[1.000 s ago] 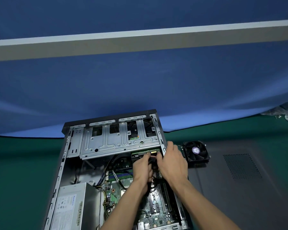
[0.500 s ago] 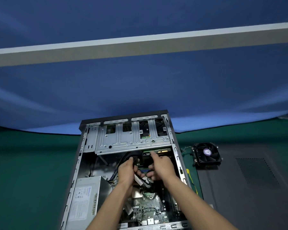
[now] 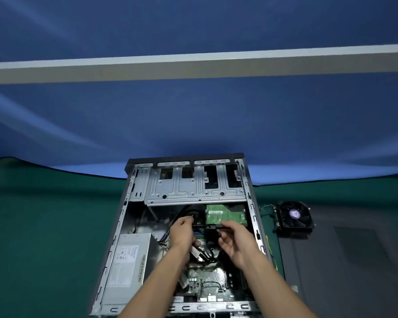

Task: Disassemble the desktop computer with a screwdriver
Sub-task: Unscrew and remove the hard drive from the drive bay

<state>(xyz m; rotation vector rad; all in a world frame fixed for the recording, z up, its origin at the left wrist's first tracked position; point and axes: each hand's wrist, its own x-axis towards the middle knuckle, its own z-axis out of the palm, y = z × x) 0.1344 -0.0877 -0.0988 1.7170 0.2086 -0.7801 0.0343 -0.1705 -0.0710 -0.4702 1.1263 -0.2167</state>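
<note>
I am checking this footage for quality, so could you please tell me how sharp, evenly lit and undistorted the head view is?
Head view: wide-angle bending curves the grey beam and table edge; soft streaks of glare cross the blue backdrop; the computer case interior is dim and shadowed around both hands; fine detail is soft, so the power supply label is unreadable.

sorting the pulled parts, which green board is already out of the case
None is clearly out. The hard drive's green board and the motherboard sit inside the case; only the black fan lies outside.

Green table (image 3: 44, 226) under computer case (image 3: 122, 216), fan (image 3: 294, 216), side panel (image 3: 354, 260).
</note>
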